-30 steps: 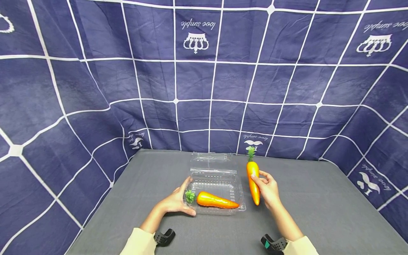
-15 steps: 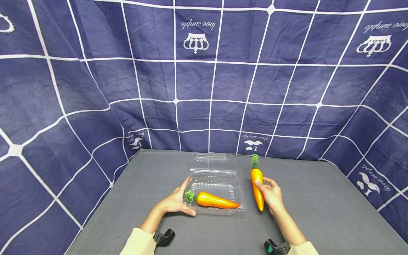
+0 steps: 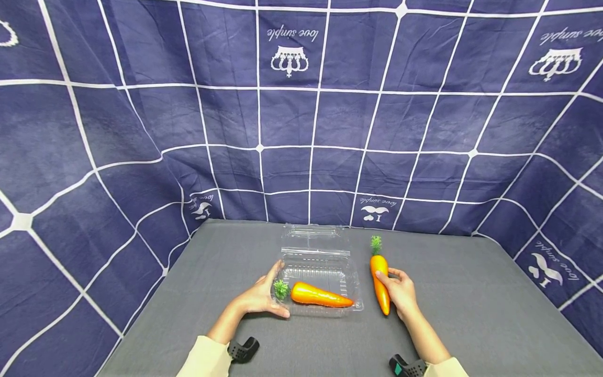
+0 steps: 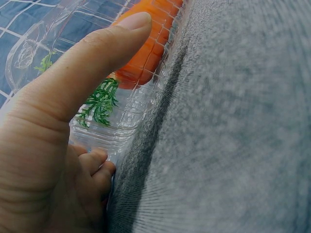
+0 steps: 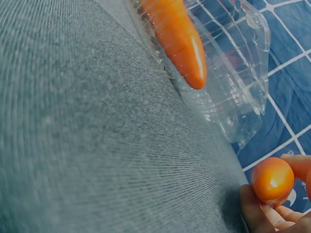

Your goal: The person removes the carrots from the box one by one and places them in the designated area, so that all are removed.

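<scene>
An open clear plastic clamshell container stands on the grey table. One orange carrot with a green leafy tuft lies along its front side. My left hand holds the container's left end, thumb along the front wall and fingers round the left side. In the left wrist view the thumb crosses in front of the clear wall. To the right of the container, my right hand grips a second carrot between thumb and fingers, its tuft pointing away from me. The right wrist view shows this carrot's tip end-on.
The container's lid lies folded back behind it, toward the blue grid-patterned curtain. Grey cloth covers the table. Each wrist wears a black band, such as the left band.
My right hand has moved the second carrot a little right and toward me, slowing to a small shift lately. The left hand and the container have stayed in place.
</scene>
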`<action>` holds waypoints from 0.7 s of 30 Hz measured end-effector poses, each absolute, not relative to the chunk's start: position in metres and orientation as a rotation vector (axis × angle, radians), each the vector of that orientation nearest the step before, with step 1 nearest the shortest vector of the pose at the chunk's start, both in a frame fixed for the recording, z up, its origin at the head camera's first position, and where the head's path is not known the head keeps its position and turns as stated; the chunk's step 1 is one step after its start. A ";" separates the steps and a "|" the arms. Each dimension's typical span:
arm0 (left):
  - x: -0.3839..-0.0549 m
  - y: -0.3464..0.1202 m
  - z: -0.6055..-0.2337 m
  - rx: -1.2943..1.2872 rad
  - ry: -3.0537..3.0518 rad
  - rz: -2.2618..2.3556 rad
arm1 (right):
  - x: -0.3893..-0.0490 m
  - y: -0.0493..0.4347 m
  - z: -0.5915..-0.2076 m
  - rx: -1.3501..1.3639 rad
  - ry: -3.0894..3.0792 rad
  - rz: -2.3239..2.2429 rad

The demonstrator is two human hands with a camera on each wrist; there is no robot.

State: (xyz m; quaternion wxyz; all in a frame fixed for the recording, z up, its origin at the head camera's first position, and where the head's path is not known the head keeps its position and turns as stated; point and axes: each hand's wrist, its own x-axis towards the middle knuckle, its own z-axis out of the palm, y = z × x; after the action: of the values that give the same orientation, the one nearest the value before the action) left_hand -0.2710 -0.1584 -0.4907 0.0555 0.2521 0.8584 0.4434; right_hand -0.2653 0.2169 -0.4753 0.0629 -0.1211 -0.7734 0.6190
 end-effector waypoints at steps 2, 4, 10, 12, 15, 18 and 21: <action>-0.271 -0.158 -0.491 0.771 2.600 1.350 | -0.266 0.217 -0.477 -0.367 -2.355 1.850; -0.272 -0.158 -0.491 0.775 2.594 1.356 | -0.267 0.217 -0.477 -0.363 -2.375 1.827; -0.272 -0.158 -0.491 0.756 2.609 1.334 | -0.269 0.214 -0.475 -0.365 -2.433 1.720; -0.272 -0.158 -0.491 0.757 2.612 1.335 | -0.269 0.213 -0.473 -0.373 -2.466 1.658; -0.272 -0.158 -0.491 0.764 2.605 1.339 | -0.267 0.212 -0.471 -0.386 -2.520 1.566; -0.272 -0.158 -0.491 0.759 2.604 1.340 | -0.266 0.211 -0.469 -0.385 -2.574 1.459; -0.272 -0.158 -0.491 0.744 2.606 1.338 | -0.265 0.210 -0.468 -0.374 -2.600 1.382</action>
State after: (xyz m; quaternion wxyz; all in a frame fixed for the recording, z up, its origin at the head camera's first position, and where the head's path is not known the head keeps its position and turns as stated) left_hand -0.2716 -0.1581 -0.4912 0.0596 0.2457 0.8607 0.4418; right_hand -0.2648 0.2097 -0.4677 0.0865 -0.1254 -0.8727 0.4639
